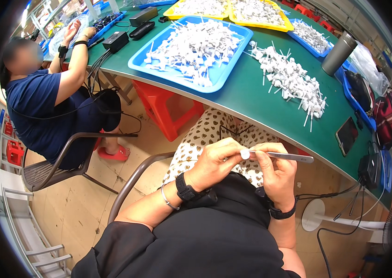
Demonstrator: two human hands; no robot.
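Above my lap, my left hand [217, 160] pinches a small white plastic piece [245, 154] with a round disc-like head. My right hand [277, 173] is closed around a pair of metal tweezers [293, 157], whose tip end meets the white piece between my two hands. Each wrist wears a black strap. On the green table ahead lies a loose pile of similar white pieces [293, 78] with thin stems. A blue tray [138, 60] left of that pile holds a heap of the same kind.
Yellow trays [285, 23] of white parts stand at the back. A grey metal flask [340, 53], a phone [347, 135] and a black box with cables [370, 169] line the table's right side. A co-worker [47, 102] sits at left; a red stool [168, 111] stands under the table [270, 109].
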